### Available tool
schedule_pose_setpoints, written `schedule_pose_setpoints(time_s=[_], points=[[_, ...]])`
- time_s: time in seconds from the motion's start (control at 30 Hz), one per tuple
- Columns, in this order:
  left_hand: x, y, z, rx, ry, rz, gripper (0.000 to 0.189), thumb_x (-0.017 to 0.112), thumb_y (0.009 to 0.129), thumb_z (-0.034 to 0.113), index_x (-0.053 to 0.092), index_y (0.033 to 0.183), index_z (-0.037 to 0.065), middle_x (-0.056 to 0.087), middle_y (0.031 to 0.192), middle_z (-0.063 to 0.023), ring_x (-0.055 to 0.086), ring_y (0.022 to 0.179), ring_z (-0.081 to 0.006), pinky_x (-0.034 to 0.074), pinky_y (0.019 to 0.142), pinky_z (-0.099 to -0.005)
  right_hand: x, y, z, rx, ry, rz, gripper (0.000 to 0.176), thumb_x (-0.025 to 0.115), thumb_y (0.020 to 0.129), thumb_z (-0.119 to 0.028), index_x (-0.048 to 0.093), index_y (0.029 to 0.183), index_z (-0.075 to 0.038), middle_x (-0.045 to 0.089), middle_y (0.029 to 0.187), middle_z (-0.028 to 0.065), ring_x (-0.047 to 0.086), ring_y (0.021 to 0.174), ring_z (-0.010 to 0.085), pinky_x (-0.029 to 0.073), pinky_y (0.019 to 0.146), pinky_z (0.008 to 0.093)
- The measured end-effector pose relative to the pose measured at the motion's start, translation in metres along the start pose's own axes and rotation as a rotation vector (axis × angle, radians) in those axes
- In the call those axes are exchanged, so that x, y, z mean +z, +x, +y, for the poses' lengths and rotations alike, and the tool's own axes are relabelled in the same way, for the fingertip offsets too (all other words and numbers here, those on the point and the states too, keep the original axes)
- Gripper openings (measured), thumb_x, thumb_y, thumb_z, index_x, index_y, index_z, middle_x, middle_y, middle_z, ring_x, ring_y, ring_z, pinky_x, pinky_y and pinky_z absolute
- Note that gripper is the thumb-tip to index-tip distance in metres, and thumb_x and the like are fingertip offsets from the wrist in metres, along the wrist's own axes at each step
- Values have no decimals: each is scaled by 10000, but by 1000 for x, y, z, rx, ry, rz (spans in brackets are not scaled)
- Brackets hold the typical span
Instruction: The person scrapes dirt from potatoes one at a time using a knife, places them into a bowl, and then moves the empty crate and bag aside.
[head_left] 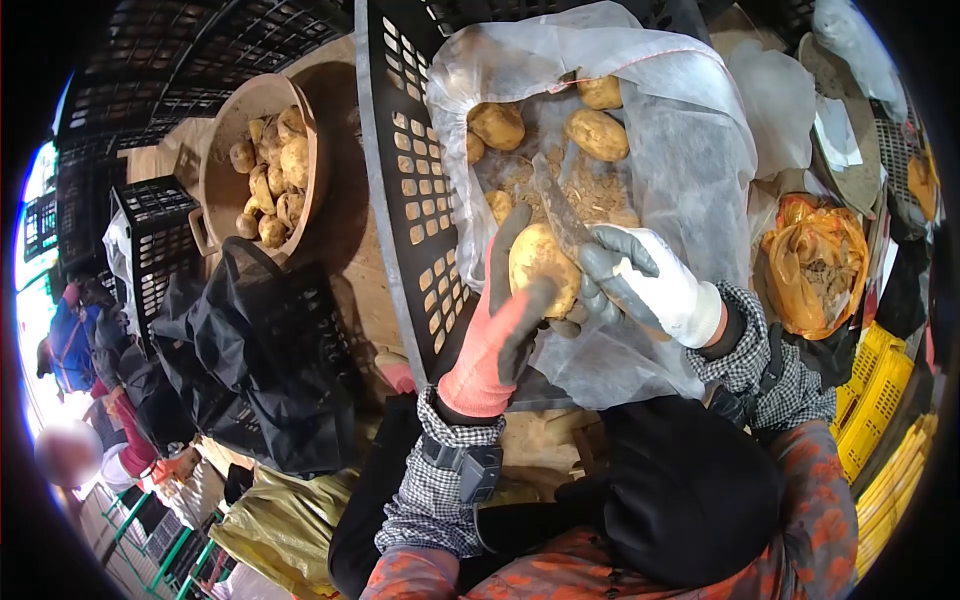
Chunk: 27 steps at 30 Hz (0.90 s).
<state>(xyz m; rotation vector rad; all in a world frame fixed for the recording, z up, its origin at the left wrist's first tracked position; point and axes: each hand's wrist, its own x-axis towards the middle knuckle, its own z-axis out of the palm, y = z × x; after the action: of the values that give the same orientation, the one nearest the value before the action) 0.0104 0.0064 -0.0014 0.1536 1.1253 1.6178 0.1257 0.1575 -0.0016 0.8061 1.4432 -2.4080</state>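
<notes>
My left hand (505,325), in a pink glove with dark grey fingers, is wrapped round a large potato (543,266) over the front of a lined black crate (412,190). On the potato's right, my right hand (640,275), in a white and grey glove, grips a dirt-covered knife (560,210), its blade pointing up and away. Behind the hands, in the crate's white fabric liner (680,150), lie several potatoes (597,135) among loose soil.
A tan tub (210,165) of small potatoes stands at the left, above black sheeting (255,350). To the right sit an orange bag (795,290) with soil-like scraps and yellow crates (875,400). Another person (130,430) is at the far left.
</notes>
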Motion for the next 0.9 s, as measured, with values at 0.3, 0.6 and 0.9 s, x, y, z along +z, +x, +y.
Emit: schedule_pose_setpoints(time_s=[0.3, 0.6, 0.9], points=[[7, -4, 11, -52, 0, 18, 871, 590, 701, -67, 167, 1442, 111, 297, 1391, -62, 347, 1265, -194, 345, 1021, -311, -4, 3, -1, -250, -522, 23, 341, 581, 865, -169, 526, 1121, 50, 622, 910, 133, 603, 845, 254, 492, 740, 345], [9, -4, 2, 46, 230, 66, 805, 575, 712, 58, 172, 1406, 115, 482, 1117, -109, 541, 808, -161, 455, 607, -255, -6, 13, 40, -666, -676, 213, 418, 687, 733, -64, 545, 1109, 50, 579, 1025, 203, 563, 952, 367, 461, 825, 407], [6, -5, 2, -49, 212, 76, 775, 536, 713, -23, 199, 1400, 107, 476, 1171, -88, 546, 932, -172, 483, 660, -255, -1, -2, 25, -799, -926, 214, 438, 682, 730, -56, 544, 1133, 48, 591, 996, 154, 580, 909, 324, 469, 813, 387]])
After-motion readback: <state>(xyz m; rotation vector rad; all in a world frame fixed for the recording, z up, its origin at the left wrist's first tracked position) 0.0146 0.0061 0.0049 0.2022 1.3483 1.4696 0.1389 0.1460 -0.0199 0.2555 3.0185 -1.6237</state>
